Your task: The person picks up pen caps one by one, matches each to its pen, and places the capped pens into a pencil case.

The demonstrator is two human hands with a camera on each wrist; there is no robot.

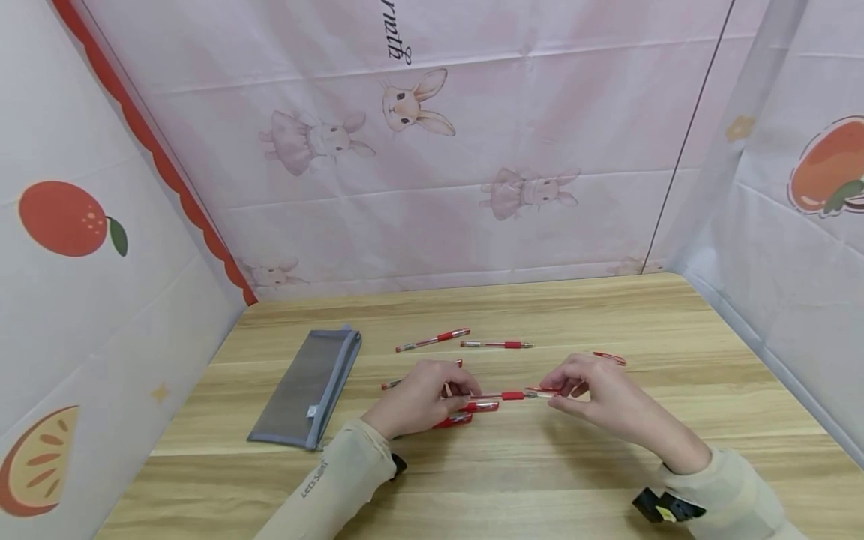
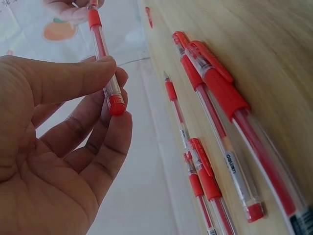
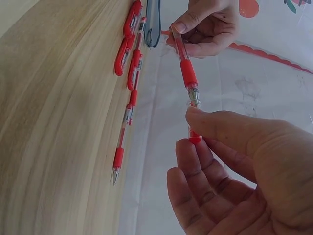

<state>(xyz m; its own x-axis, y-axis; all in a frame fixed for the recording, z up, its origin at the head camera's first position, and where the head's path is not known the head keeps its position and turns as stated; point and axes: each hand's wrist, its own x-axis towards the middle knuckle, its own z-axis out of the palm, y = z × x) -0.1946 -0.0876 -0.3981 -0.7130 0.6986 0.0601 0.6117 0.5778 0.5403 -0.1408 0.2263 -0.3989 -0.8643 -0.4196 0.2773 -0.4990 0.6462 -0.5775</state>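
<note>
My left hand (image 1: 421, 394) pinches a red gel pen (image 2: 100, 41) near its rear end, between thumb and fingers. The pen points right, with its clear barrel and red rubber grip showing. At its front, my right hand (image 1: 594, 390) pinches a clear pen cap with a red end (image 3: 195, 139). In the right wrist view the pen's metal tip is right at the cap's mouth. Capped red pens (image 1: 481, 406) lie on the table beside the left hand, which partly hides them in the head view. Beyond the hands lies an uncapped pen (image 1: 496, 344).
A grey mesh zip pouch (image 1: 290, 397) lies to the left on the wooden table (image 1: 540, 480). Another red pen (image 1: 432, 340) lies farther back. Behind the right hand is a loose red cap (image 1: 610, 358). Printed cloth walls (image 1: 432, 247) enclose the table's back and sides.
</note>
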